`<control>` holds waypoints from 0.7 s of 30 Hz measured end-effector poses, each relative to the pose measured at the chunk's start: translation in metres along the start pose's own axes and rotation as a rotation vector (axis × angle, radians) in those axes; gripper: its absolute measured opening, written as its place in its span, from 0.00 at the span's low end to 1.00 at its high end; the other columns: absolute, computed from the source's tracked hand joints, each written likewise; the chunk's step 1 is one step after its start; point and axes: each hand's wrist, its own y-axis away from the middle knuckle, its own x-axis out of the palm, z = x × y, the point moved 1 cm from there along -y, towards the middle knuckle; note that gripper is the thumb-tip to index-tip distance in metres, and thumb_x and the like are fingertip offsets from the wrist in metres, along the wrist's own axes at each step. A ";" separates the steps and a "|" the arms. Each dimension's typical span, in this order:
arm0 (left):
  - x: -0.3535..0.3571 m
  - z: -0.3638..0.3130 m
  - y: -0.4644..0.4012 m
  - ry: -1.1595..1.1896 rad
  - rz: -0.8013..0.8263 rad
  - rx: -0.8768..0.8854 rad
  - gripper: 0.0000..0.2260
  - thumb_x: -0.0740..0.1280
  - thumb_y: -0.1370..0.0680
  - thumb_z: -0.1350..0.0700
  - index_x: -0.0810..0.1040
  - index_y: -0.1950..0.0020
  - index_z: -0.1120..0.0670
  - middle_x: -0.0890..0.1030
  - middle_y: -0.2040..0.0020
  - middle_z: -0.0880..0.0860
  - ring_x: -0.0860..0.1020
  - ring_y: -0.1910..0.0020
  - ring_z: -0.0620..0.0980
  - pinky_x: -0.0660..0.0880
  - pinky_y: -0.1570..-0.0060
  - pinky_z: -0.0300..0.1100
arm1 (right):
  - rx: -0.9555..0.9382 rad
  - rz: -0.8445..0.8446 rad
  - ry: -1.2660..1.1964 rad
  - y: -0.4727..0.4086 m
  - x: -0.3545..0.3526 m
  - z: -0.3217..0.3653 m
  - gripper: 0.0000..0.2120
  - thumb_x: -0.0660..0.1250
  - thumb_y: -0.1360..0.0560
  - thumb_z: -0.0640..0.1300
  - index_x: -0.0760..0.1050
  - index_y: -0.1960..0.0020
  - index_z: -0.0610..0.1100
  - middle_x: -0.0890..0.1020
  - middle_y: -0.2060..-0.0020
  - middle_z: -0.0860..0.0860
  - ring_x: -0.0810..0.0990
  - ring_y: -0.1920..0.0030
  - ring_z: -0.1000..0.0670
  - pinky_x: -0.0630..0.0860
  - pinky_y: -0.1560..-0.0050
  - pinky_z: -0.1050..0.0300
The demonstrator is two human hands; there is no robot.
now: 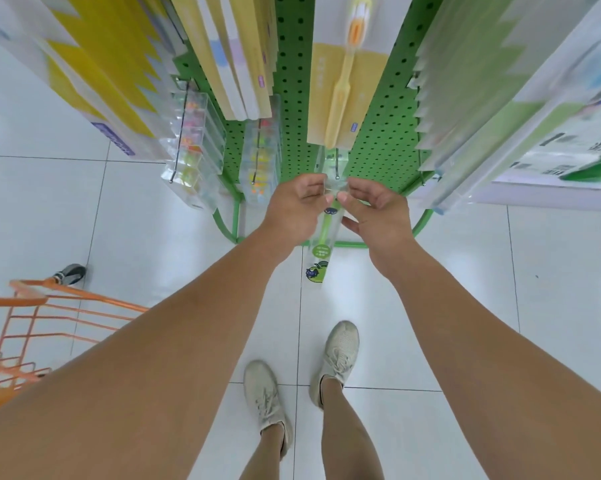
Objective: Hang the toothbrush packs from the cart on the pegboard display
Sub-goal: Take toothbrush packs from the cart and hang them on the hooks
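Note:
A clear toothbrush pack (pixel 321 244) with a green brush and a green label hangs down between my hands. My left hand (pixel 293 209) and my right hand (pixel 375 211) both pinch its top edge, just below the tip of a metal peg (pixel 337 166) on the green pegboard (pixel 293 81). A yellow toothbrush pack (pixel 344 91) hangs on the board right above. The orange wire cart (pixel 32 327) stands at the lower left, behind my left forearm.
Rows of hung packs crowd both sides: yellow and beige ones (pixel 125 77) on the left, green ones (pixel 472 109) on the right, small clear packs (pixel 191 147) on lower pegs. The floor is white tile. My own feet (pixel 302 368) stand below.

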 end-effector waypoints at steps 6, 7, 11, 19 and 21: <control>0.004 0.006 -0.025 -0.004 -0.040 -0.007 0.17 0.69 0.20 0.62 0.76 0.32 0.58 0.80 0.36 0.54 0.80 0.45 0.44 0.77 0.42 0.38 | -0.035 0.000 0.016 -0.023 0.005 -0.001 0.11 0.72 0.23 0.36 0.79 0.45 0.49 0.83 0.50 0.55 0.82 0.52 0.56 0.81 0.43 0.51; 0.005 0.006 -0.029 -0.020 -0.048 -0.001 0.16 0.69 0.21 0.61 0.76 0.33 0.57 0.80 0.36 0.53 0.79 0.47 0.41 0.76 0.47 0.34 | -0.034 -0.004 0.018 -0.027 0.005 -0.002 0.11 0.71 0.23 0.36 0.80 0.44 0.49 0.83 0.49 0.55 0.82 0.51 0.55 0.81 0.43 0.51; 0.007 0.009 -0.033 -0.077 -0.067 -0.028 0.20 0.66 0.19 0.62 0.70 0.27 0.56 0.75 0.30 0.53 0.77 0.36 0.49 0.73 0.40 0.38 | -0.001 -0.023 0.027 -0.037 0.004 -0.007 0.10 0.71 0.22 0.36 0.79 0.44 0.48 0.83 0.49 0.55 0.81 0.49 0.55 0.81 0.42 0.50; -0.025 0.016 0.044 -0.024 -0.121 -0.225 0.13 0.69 0.20 0.56 0.76 0.35 0.54 0.80 0.42 0.51 0.78 0.50 0.49 0.77 0.47 0.45 | 0.292 -0.099 0.105 0.028 0.006 -0.013 0.07 0.71 0.22 0.37 0.79 0.45 0.43 0.83 0.54 0.48 0.81 0.53 0.48 0.82 0.51 0.56; -0.046 0.011 0.083 0.101 -0.133 -0.291 0.08 0.70 0.21 0.58 0.78 0.43 0.53 0.82 0.50 0.54 0.78 0.55 0.51 0.77 0.53 0.46 | 0.347 -0.044 0.169 0.066 0.020 -0.004 0.04 0.70 0.22 0.36 0.80 0.49 0.43 0.82 0.54 0.45 0.80 0.57 0.48 0.81 0.53 0.55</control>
